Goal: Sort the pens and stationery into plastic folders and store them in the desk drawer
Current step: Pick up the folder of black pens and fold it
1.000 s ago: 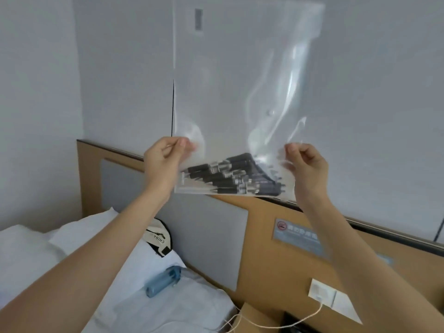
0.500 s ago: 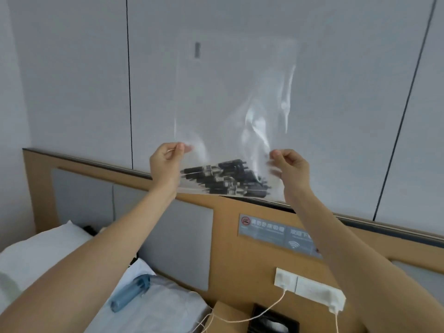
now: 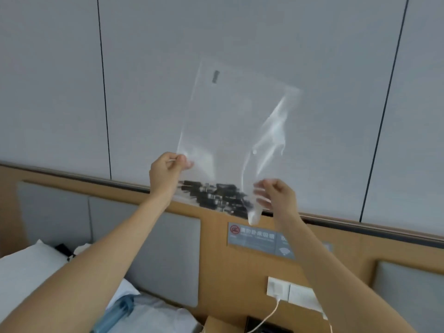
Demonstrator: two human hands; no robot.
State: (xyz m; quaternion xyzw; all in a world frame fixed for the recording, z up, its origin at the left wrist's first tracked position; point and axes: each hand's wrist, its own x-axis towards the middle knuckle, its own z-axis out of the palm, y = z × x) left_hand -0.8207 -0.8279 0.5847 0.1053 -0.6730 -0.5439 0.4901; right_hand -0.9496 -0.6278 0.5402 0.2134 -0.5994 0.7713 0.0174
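left hand [image 3: 168, 171] pinching clear plastic folder [image 3: 235, 131] at its left edge | right hand [image 3: 276, 195] gripping lower right corner | black pens [image 3: 216, 195] lying heaped along bottom edge

left hand [image 3: 165, 173]: raised, pinching | right hand [image 3: 276, 195]: raised, fingers curled

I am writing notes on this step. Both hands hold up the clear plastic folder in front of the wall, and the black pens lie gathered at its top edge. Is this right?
Not quite. The head view shows the black pens gathered at the bottom of the clear plastic folder, between the left hand and the right hand. Both hands do hold it up before the wall.
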